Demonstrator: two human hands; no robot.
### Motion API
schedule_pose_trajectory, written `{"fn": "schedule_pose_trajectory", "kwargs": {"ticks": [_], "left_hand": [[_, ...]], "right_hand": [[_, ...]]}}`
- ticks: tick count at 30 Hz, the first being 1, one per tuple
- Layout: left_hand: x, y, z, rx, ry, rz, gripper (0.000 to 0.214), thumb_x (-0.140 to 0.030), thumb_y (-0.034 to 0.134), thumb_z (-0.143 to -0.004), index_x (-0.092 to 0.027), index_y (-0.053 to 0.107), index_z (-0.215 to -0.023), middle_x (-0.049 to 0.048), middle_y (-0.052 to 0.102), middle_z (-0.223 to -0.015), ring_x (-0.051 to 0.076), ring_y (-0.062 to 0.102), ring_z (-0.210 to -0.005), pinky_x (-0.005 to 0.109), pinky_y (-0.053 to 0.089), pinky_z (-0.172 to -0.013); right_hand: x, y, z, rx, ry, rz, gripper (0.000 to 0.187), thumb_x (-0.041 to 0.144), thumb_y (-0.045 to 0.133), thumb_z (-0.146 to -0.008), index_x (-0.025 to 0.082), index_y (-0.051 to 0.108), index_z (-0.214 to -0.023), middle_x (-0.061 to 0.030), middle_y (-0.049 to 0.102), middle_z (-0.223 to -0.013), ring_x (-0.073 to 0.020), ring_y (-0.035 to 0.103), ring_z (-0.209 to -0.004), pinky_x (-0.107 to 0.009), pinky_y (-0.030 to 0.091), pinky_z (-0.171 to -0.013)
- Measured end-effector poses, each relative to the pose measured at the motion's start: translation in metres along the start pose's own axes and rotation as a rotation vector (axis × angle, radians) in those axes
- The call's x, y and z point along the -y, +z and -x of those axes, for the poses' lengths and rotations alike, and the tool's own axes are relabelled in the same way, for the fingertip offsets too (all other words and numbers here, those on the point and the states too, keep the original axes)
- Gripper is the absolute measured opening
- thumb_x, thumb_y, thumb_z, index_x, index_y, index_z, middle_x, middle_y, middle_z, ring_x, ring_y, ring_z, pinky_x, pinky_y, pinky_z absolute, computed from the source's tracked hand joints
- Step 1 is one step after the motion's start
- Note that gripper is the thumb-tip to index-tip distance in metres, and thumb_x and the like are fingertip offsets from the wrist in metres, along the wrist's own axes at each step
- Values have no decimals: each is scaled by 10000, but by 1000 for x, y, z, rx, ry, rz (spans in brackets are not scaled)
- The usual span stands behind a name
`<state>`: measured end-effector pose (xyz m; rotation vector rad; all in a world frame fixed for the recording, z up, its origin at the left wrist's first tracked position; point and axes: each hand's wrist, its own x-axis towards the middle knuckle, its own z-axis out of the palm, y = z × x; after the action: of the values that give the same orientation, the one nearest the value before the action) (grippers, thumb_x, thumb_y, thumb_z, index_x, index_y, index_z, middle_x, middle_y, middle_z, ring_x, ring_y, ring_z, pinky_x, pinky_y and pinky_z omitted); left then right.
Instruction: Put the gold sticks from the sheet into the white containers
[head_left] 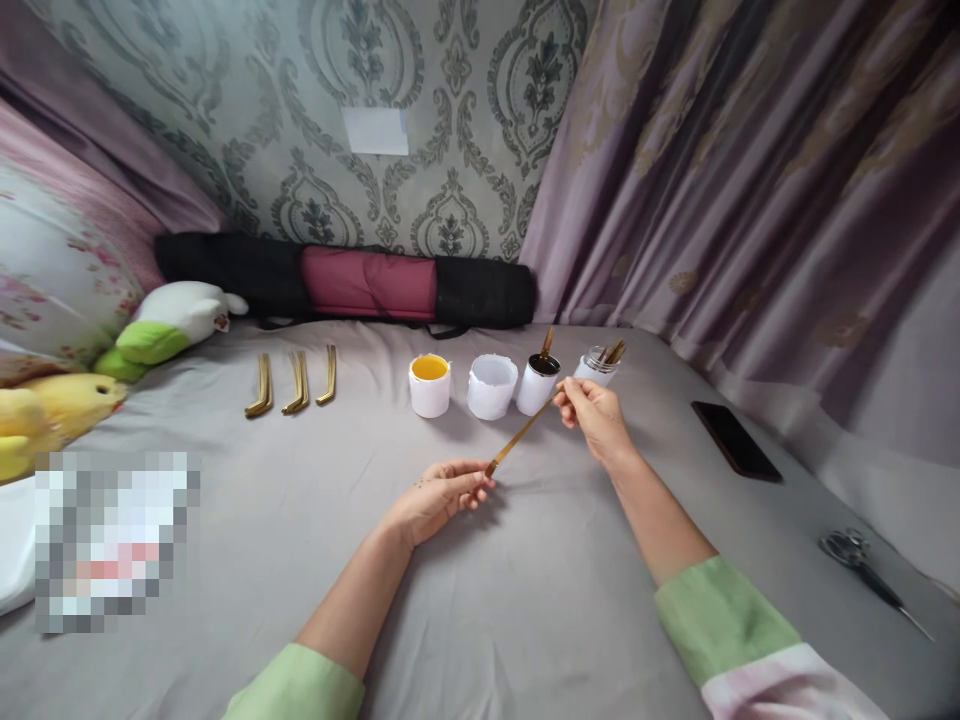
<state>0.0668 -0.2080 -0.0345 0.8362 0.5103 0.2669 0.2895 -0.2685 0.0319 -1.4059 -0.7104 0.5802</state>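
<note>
A thin, golden, straw-like stick (527, 428) slants between my two hands above the grey sheet. My left hand (442, 497) pinches its lower end, near a darker joint. The fingers of my right hand (598, 418) close on the upper end. Just behind the right hand stands a white-wrapped can with a dark inside (534, 391), with a golden piece sticking out. Beside it, a white-wrapped jar (594, 368) holds several brownish sticks. Farther left are a whitish cup (492, 392) and a white cup with yellow inside (430, 392).
Bent golden sticks lie in three groups, including a left bundle (259, 387), on the sheet (315, 530). A black-and-maroon bag (367, 282) lies along the wall. Plush toys (176, 320) sit left; a phone (736, 440) and scissors (851, 550) lie right.
</note>
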Motion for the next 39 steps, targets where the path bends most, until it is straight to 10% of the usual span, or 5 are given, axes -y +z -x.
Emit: {"fn": "schedule_pose_trajectory", "kwargs": {"ticks": [39], "left_hand": [[-8, -9, -2, -109, 23, 275, 193, -110, 593, -733, -91, 597, -925, 57, 586, -786, 64, 539, -625, 172, 462, -586]], "right_hand": [[98, -46, -65, -409, -503, 293, 208, 368, 504, -785, 182, 551, -703, -13, 580, -591, -62, 420, -376, -191, 297, -322]]}}
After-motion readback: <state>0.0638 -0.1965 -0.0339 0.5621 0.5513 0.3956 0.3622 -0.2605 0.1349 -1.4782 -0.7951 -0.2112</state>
